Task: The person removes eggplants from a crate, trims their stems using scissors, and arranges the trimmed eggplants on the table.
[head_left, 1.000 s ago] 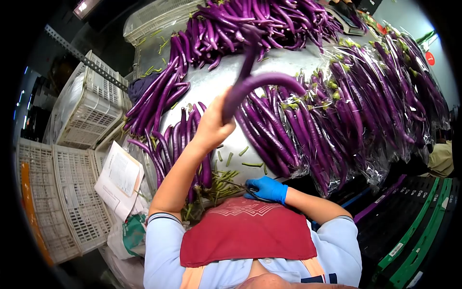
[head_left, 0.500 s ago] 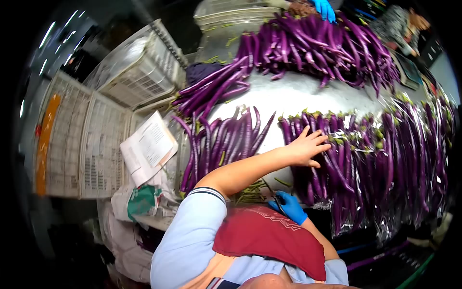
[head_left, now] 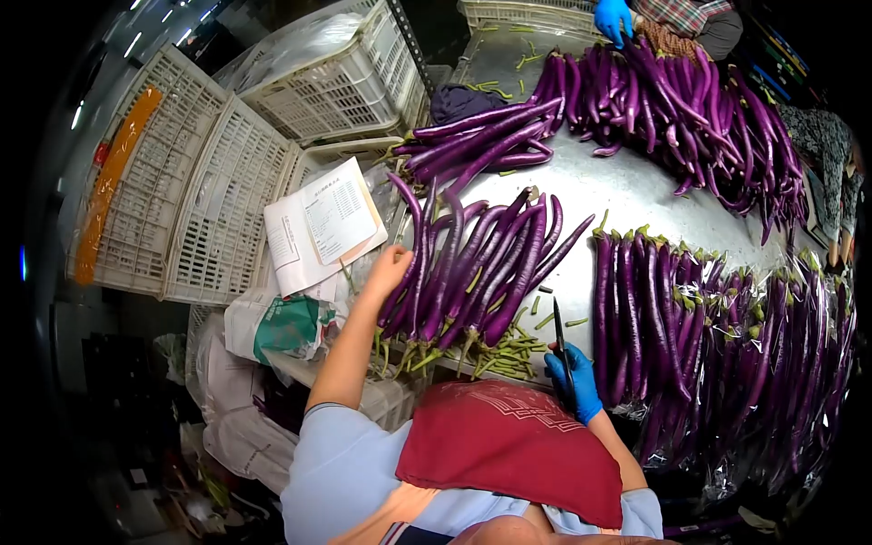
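Observation:
My bare left hand (head_left: 391,270) is at the left edge of a pile of purple eggplants (head_left: 472,263), its fingers curled against the outermost one. Whether it grips that eggplant is unclear. In a blue glove, my right hand (head_left: 576,381) holds a dark, pointed cutting tool (head_left: 560,341), tip away from me. Cut green stems (head_left: 509,354) lie between the pile and the tool. Right of the tool, loose eggplants (head_left: 627,309) lie in a row beside others in clear plastic bags (head_left: 772,363).
More eggplants (head_left: 672,109) are heaped across the metal table (head_left: 577,195), where a co-worker's blue-gloved hand (head_left: 614,20) touches them. White crates (head_left: 218,200) stand at the left, near printed papers (head_left: 322,222) and a plastic bag (head_left: 272,327).
My left hand first held an eggplant up, then was open over the right-hand row, and is now at the left pile. The view has turned left. The tool now points away from me.

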A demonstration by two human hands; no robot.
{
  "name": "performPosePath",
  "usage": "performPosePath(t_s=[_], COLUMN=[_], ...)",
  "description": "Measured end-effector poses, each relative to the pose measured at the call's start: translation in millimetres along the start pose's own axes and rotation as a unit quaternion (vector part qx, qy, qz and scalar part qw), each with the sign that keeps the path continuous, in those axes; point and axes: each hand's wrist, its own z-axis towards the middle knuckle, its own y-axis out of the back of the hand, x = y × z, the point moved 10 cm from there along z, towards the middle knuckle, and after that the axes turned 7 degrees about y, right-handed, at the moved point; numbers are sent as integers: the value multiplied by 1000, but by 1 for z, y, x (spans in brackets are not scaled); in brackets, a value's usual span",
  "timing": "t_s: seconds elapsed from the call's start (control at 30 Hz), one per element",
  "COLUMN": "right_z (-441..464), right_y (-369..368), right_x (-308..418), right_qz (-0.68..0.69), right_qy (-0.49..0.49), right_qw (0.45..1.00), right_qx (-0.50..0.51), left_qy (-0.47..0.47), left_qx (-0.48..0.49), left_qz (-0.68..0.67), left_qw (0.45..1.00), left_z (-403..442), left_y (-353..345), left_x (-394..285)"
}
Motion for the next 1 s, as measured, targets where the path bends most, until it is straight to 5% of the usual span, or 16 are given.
performPosePath(t_s=[0.2,0.27,0.3,0.37,0.47,0.6,0.73,1.0], right_z=[8,6,4,2,1,3,4,6], right_y=[-28,-31,-31,-30,-25,-25,-31,-30], right_x=[-6,-1,1,5,0,-5,-3,-10], right_qz=[25,-3,-15,-4,-8,-3,-2,-9], right_qy=[8,15,19,27,30,5,4,9], right_qw=[999,999,999,999,999,1000,1000,1000], right_qx=[48,48,45,37,21,15,23,20], left_qy=[40,27,53,144,101,87,12,-63], left_qx=[6,4,34,186,254,194,33,-39], left_qz=[174,90,-75,-333,-459,-445,-43,233], left_qw=[984,996,995,913,845,870,998,970], left_z=[-27,-19,-20,-39,-52,-49,-12,-29], left_y=[-21,-23,-26,-32,-20,4,5,-20], left_x=[-29,-14,-5,-18,-36,-40,15,-31])
